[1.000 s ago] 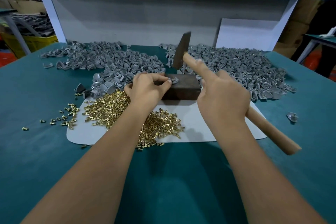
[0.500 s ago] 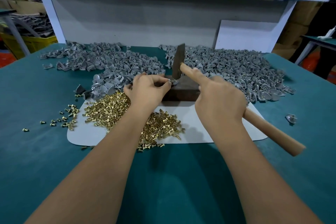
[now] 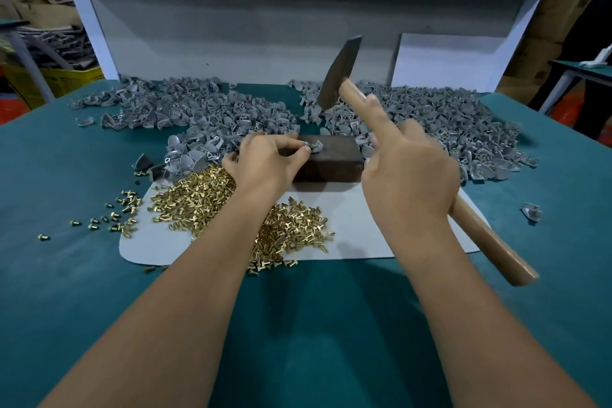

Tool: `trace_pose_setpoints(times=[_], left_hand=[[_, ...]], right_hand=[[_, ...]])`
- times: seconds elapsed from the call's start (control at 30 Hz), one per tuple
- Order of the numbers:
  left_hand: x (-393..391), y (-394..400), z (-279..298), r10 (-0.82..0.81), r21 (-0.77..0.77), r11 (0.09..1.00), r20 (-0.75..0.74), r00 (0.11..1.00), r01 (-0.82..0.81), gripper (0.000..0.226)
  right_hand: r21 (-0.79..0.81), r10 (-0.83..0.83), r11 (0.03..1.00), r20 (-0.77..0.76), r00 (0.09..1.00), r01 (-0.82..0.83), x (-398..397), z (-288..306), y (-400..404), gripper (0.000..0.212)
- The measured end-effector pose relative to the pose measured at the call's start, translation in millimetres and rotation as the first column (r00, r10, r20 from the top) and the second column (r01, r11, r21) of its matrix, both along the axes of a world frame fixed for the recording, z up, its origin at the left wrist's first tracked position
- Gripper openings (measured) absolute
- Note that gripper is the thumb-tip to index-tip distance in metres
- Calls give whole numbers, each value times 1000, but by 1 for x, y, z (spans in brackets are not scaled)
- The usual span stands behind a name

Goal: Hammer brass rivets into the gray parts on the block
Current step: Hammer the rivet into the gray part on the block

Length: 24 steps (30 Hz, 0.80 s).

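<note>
Rivets, small brass, loose (image 3: 109, 215) on teal tabletop (image 3: 66, 291) far left; bigger heap (image 3: 205, 199) on pale gray mat (image 3: 364, 235). Gray molded parts in pile (image 3: 185, 113) behind. Left hand (image 3: 265, 166), fingertips pinching small gray part w/ rivet (image 3: 314, 146) on top of dark rectangular block (image 3: 331, 159). Right hand (image 3: 410, 172) wrapped round wood-handled hammer (image 3: 341, 73), index finger straight along handle, steel head raised above block, not touching. 2nd gray pile (image 3: 463, 129) at right; lone gray part (image 3: 531, 211) apart.
</note>
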State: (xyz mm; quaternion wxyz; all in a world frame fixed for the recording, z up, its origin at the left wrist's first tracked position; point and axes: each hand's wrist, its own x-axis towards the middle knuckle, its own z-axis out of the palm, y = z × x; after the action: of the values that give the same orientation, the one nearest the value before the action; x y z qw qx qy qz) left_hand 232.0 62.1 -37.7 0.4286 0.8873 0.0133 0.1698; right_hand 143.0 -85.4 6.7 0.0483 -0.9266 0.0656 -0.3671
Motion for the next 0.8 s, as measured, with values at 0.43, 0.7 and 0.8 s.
trace_pose_setpoints(times=[0.43,0.7,0.8], left_hand=[[-1,2,4,-22,19,1000,-40,999,23,11],[-5,1,8,-59,-100,994,-94,994,50,16],[-7,1,8,-65,-111,992,-92,994,55,17]], right_hand=[[91,0,996,-125,992,12,9,-7,-10,62],[195,-62,974,-241,969,111,18,-11,-32,48],[197,-86,970,-268,960,142,20,-14,-35,44]])
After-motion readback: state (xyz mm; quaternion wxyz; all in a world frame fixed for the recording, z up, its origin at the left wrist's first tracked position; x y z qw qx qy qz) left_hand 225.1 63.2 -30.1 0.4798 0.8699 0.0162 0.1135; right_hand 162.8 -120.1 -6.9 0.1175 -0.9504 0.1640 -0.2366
